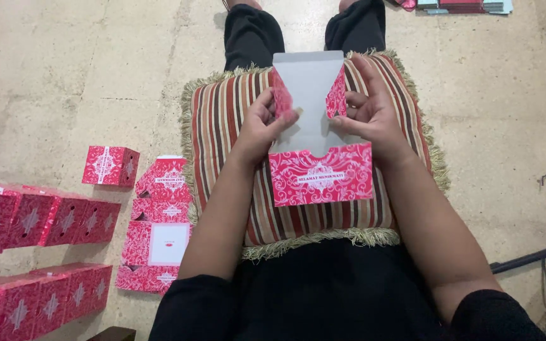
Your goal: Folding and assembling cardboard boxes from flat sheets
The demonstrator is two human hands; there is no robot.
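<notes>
The left hand [261,120] and right hand [369,113] are both gripping the side flaps of an unfolded pink-and-white patterned cardboard box blank [316,136]. The blank is resting over a striped fringed cushion [222,126] on the lap. Assembled pink boxes [39,221] are sitting on the floor at 9 o'clock.

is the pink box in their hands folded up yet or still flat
Partly folded: the pink box blank shows its grey inside, while left hand and right hand bend side flaps inward.

**A home floor turned box-folding spot**

Bare, stained concrete floor [64,76], a striped fringed cushion [222,126] on the seated person's lap, rows of folded pink patterned cardboard boxes [39,221] and a stack of flat pink box blanks [159,233] suggest informal home piecework.
</notes>
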